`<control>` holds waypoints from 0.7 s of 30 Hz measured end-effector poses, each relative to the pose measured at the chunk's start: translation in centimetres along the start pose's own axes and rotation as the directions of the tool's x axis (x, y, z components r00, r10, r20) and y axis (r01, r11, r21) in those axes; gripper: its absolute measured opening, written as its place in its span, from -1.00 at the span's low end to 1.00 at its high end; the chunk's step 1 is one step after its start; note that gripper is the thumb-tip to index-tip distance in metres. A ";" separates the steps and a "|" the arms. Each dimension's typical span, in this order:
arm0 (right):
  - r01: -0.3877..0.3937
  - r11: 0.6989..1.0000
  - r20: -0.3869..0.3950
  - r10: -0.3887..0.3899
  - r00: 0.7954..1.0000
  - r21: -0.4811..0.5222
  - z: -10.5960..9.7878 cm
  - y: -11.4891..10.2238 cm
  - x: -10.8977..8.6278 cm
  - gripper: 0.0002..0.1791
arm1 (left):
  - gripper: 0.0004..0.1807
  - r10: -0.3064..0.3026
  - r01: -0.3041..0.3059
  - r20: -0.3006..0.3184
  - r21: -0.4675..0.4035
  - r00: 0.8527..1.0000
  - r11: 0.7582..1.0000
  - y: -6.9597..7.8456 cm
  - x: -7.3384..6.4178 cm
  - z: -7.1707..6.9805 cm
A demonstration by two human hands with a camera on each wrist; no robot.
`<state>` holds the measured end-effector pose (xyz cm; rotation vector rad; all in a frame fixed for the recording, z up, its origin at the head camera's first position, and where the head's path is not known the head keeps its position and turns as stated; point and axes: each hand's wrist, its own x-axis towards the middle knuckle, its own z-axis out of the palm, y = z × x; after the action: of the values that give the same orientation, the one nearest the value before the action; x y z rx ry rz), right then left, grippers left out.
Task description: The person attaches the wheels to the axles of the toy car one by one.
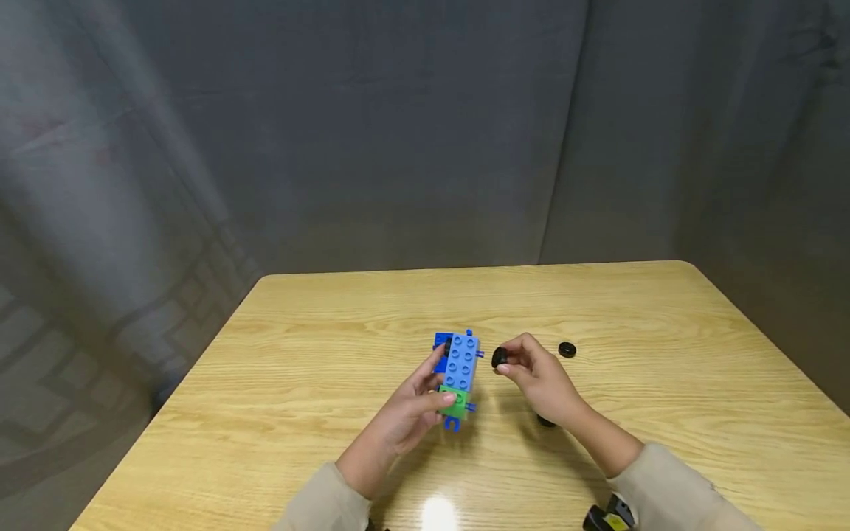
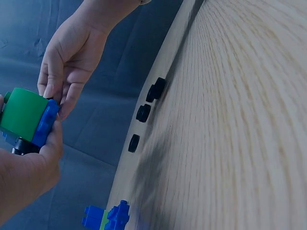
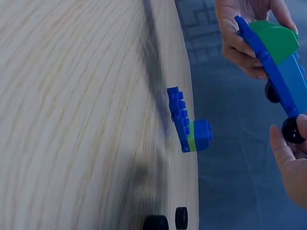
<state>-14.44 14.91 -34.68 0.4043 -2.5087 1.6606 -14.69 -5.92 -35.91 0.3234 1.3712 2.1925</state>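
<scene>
My left hand (image 1: pixel 415 405) grips a toy vehicle (image 1: pixel 462 361) of light-blue and green building blocks, thumb on the green block (image 1: pixel 454 402). Short blue axle pegs stick out along its right side, and a black wheel (image 3: pixel 272 91) sits on its other side. Between thumb and fingers, my right hand (image 1: pixel 541 376) pinches another black wheel (image 1: pixel 499 358). In the head view a small gap separates that wheel from the nearest peg. The right wrist view shows the pinched wheel (image 3: pixel 292 130) close by the vehicle's end.
A second blue and green block piece (image 3: pixel 180 117) stands on the wooden table (image 1: pixel 319 354), partly behind the vehicle in the head view. Several loose black wheels lie on the table, one wheel (image 1: pixel 567 349) beyond my right hand. A grey curtain (image 1: pixel 398 147) hangs behind the table.
</scene>
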 end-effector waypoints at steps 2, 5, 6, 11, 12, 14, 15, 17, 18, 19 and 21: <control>0.001 1.000 -0.002 -0.001 1.000 0.006 0.2 -0.1 0.1 -0.79 | -0.16 -0.002 0.002 0.003 -0.001 1.000 1.000 0.0 0.0 0.0; 0.011 1.000 -0.003 -0.011 1.000 0.015 0.4 -0.2 0.3 -0.79 | -0.16 -0.006 0.006 0.008 0.008 1.000 1.000 0.0 0.1 0.0; 0.015 1.000 -0.005 -0.014 1.000 0.020 0.5 -0.2 0.4 -0.79 | -0.16 -0.008 0.008 0.009 0.012 1.000 1.000 0.1 0.2 0.0; 0.012 0.999 0.002 -0.012 1.000 0.035 0.7 -0.2 0.5 -0.79 | -0.17 -0.014 0.013 0.015 0.023 1.000 1.000 0.2 0.3 0.0; 0.008 0.999 0.000 -0.008 1.000 0.036 0.7 -0.2 0.5 -0.79 | -0.17 -0.015 0.014 0.020 0.022 1.000 1.000 0.2 0.3 0.0; 0.009 0.999 -0.005 -0.009 1.000 0.036 0.8 -0.2 0.5 -0.79 | -0.16 -0.015 0.014 0.032 0.021 0.999 1.000 0.2 0.4 0.0; 0.012 0.999 -0.010 -0.012 1.000 0.036 0.8 -0.2 0.5 -0.79 | -0.16 -0.014 0.014 0.036 0.018 0.999 1.000 0.2 0.4 0.0; 0.020 0.999 -0.016 -0.020 1.000 0.047 0.8 -0.1 0.5 -0.79 | -0.16 -0.012 0.011 0.041 0.018 0.999 1.000 0.1 0.4 -0.1; 0.022 0.998 -0.016 -0.022 1.000 0.051 0.8 -0.1 0.5 -0.79 | -0.16 -0.012 0.011 0.042 0.016 0.999 1.000 0.1 0.4 0.0; 0.023 0.998 -0.015 -0.023 1.000 0.056 0.8 -0.1 0.5 -0.79 | -0.16 -0.012 0.011 0.044 0.015 0.999 1.000 0.1 0.4 0.0; 0.016 0.998 -0.013 -0.015 1.000 0.061 0.8 -0.1 0.5 -0.79 | -0.16 -0.012 0.012 0.046 0.013 0.999 1.000 0.0 0.4 0.0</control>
<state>-14.87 14.04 -34.84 0.4163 -2.4448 1.7320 -15.04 -5.70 -35.96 0.3671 1.3595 2.1541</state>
